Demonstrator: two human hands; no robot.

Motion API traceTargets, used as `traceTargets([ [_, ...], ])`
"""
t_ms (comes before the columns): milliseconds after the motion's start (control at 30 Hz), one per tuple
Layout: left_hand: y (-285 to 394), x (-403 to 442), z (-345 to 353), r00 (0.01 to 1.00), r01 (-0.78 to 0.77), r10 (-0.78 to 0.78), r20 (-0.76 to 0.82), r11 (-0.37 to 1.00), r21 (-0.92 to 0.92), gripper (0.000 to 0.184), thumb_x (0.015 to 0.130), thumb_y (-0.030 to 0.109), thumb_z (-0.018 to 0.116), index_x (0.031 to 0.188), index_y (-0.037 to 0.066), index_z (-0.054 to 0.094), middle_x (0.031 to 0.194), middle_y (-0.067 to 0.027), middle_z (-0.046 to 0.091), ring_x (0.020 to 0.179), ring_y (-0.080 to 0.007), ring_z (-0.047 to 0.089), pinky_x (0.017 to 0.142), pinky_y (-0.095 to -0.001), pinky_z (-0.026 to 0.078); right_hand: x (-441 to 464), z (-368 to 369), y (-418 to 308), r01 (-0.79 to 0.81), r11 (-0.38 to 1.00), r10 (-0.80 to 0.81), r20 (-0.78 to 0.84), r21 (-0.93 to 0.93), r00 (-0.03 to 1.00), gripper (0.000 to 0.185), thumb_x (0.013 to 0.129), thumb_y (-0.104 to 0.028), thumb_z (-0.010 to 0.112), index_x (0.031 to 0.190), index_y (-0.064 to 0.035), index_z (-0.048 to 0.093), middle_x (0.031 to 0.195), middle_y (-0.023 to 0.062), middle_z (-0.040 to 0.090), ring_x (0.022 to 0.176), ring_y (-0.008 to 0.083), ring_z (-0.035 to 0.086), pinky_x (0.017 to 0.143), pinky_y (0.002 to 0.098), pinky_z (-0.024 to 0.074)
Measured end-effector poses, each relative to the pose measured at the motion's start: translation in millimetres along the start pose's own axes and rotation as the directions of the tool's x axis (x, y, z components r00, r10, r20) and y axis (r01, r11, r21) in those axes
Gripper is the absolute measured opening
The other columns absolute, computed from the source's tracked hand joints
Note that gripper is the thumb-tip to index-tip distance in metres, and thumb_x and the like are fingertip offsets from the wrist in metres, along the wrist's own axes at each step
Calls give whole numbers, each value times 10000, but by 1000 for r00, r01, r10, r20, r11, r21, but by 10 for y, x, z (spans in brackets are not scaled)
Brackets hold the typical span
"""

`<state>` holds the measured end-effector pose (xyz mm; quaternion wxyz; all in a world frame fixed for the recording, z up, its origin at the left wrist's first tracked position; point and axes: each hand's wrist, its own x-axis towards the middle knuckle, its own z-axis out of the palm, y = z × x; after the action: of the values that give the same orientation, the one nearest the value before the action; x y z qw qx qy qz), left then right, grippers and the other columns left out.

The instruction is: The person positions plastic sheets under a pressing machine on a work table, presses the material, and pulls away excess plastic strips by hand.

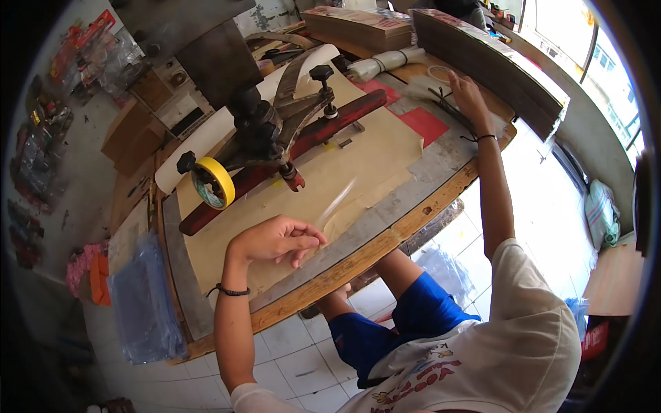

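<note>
My left hand (281, 241) is over the brown sheet (372, 162) near the table's front edge, its fingers pinched on one end of a clear plastic strip (337, 203). At the right back of the table, my right hand (470, 103) reaches beside a small pile of clear plastic (423, 89); a pale ring (439, 73) is at its fingertips, and I cannot make out whether it is held. The machine's long red bar (337, 125) lies across the sheet beyond my left hand. A yellow tape roll (215, 183) hangs on the machine's left knob.
Long stacks of printed board (492, 65) stand along the back right. Near them lie a tied plastic bundle (385, 63) and red paper (423, 125). Blue-tinted plastic sheets (146, 303) hang over the left edge. The machine's dark column (220, 65) rises behind the bar.
</note>
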<state>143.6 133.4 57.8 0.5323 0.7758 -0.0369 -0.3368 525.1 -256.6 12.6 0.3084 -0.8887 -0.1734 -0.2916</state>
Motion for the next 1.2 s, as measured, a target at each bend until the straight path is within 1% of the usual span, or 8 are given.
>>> traceTargets([
  [100,42,-14,19,1000,13,-13,-1,999,44,344,1007,278,599,1203,-1,649,745,22,626,637,-47,624,478,-187,406,74,-19,3,28,998,-33,-86,-60,996,613,1056,-481,373,876,36,648,864,216,653,858,425,618,827,479,468],
  [200,15,-24,-1,1000,-2,1,14,1000,29,362,1018,309,580,1197,2,652,734,35,601,626,-43,599,493,-190,404,54,-38,15,-126,919,226,-238,373,944,542,1068,-431,400,860,24,607,792,150,625,753,293,601,758,406,471],
  [333,9,-58,5,1000,-26,26,-11,1000,3,415,1044,364,518,1177,-5,653,681,49,528,585,-38,501,512,-200,384,-206,-351,-739,162,887,-1,-347,433,938,380,1066,-270,484,840,25,562,734,68,556,723,113,508,676,278,433],
  [467,-122,-32,-64,988,-149,149,41,989,1,429,1066,358,466,1133,-16,664,645,52,443,573,-47,400,536,-211,348,-918,-260,-1417,166,801,-261,86,575,962,239,1002,-191,588,873,10,607,769,71,574,768,114,562,693,282,468],
  [533,-179,17,-68,984,-170,169,58,985,0,432,1069,353,458,1109,-20,671,639,52,415,576,-50,379,542,-214,328,-1097,-407,-1861,481,644,-725,275,594,631,160,934,-179,654,932,-19,660,926,91,633,887,208,630,776,331,515],
  [700,-145,-44,-78,990,-115,118,74,992,-44,433,1064,357,471,1068,-21,683,638,67,357,570,-49,309,535,-227,275,-1347,-273,-2327,677,446,-892,356,586,280,207,877,-202,709,1037,-72,699,1149,81,637,1084,294,607,898,401,511],
  [1000,-198,-182,-217,1000,-10,9,-6,993,-122,387,1067,320,477,1095,-21,659,646,83,313,573,-46,295,525,-226,262,-872,178,-2490,171,626,-761,644,761,-79,165,864,-209,751,925,-56,735,856,29,667,825,168,648,701,298,491],
  [1200,-222,-187,-264,998,26,-33,-44,987,-161,299,1073,256,459,1095,-1,611,671,76,337,584,-39,297,525,-218,265,-931,116,-2408,123,554,-828,560,823,-15,164,832,-201,776,904,-62,727,841,47,647,771,182,617,670,320,471],
])
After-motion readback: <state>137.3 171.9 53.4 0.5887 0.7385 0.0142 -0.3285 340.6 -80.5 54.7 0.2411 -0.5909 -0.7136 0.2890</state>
